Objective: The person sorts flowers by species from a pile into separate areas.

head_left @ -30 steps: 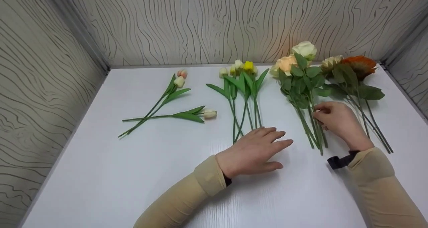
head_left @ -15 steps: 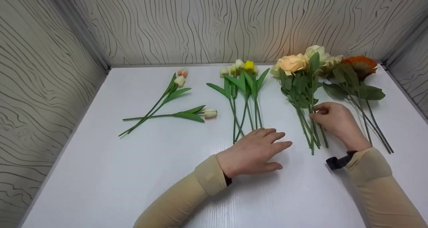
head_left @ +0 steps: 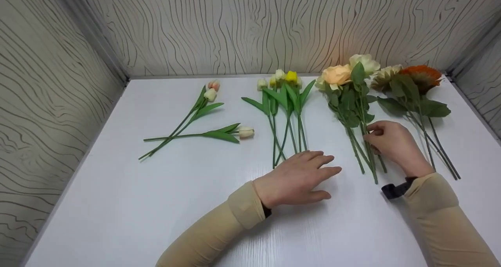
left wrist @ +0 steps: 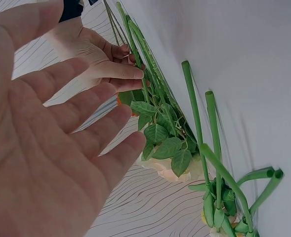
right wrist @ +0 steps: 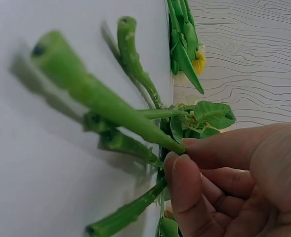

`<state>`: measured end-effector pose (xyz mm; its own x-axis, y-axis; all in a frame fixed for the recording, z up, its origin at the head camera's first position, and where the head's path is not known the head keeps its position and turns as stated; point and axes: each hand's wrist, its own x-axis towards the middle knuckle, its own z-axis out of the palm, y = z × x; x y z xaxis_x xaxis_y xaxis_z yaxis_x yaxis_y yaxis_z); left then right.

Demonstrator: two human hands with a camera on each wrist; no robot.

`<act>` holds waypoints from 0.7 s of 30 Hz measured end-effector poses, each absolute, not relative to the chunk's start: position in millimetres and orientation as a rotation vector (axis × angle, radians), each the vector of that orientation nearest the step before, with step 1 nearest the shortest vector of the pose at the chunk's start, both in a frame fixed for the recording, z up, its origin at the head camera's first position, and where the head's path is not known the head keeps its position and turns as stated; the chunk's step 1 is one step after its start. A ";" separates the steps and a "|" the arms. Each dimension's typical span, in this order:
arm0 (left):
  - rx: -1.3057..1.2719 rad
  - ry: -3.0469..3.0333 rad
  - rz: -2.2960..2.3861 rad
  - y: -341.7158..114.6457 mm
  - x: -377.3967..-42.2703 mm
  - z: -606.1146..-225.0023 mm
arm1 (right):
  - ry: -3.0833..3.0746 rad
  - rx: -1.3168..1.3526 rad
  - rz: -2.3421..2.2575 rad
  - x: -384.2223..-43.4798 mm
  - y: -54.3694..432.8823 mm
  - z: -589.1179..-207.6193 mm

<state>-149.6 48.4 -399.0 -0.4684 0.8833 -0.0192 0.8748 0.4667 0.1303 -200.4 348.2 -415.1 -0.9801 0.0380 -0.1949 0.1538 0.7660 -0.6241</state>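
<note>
In the head view my right hand [head_left: 397, 143] pinches the stem of a white rose [head_left: 364, 64] between thumb and fingertips. This rose lies over a bunch with a peach rose [head_left: 336, 76]. The right wrist view shows the pinched green stem [right wrist: 110, 106] slanting up from the fingertips, with other cut stem ends around it. My left hand [head_left: 295, 177] is spread palm down beside the lower stem ends of several white and yellow tulips [head_left: 291, 77], holding nothing. Its open palm [left wrist: 51, 143] fills the left part of the left wrist view.
On the white table [head_left: 156, 212], three loose tulips lie at left, one of them a white tulip [head_left: 245, 132] pointing right. At far right lies an orange flower [head_left: 422, 77] with leafy stems and a cream bloom beside it. A patterned wall [head_left: 235, 28] stands behind.
The white rose's head has dipped, swung right and come back left, while its stem end swung left and then right in my right fingers. My left hand has hardly moved.
</note>
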 end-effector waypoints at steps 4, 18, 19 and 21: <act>1.571 2.614 0.157 47.8 -149.8 -399.1 | 2.786 0.174 -1.028 -200.0 347.8 -413.6; 1.581 2.614 0.116 49.5 -149.8 -399.4 | 2.818 0.204 -1.079 -197.7 347.8 -411.0; 1.578 2.613 0.119 49.8 -149.8 -399.5 | 2.832 0.208 -1.087 -197.1 347.6 -409.8; 1.579 2.615 0.116 50.2 -149.6 -399.5 | 2.864 0.205 -1.109 -195.6 346.4 -407.4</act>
<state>-149.6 50.2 -399.5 -0.4636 0.8854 -0.0329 0.8790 0.4643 0.1085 -195.6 346.4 -407.4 -0.9891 0.1011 -0.1073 0.1470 0.7315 -0.6658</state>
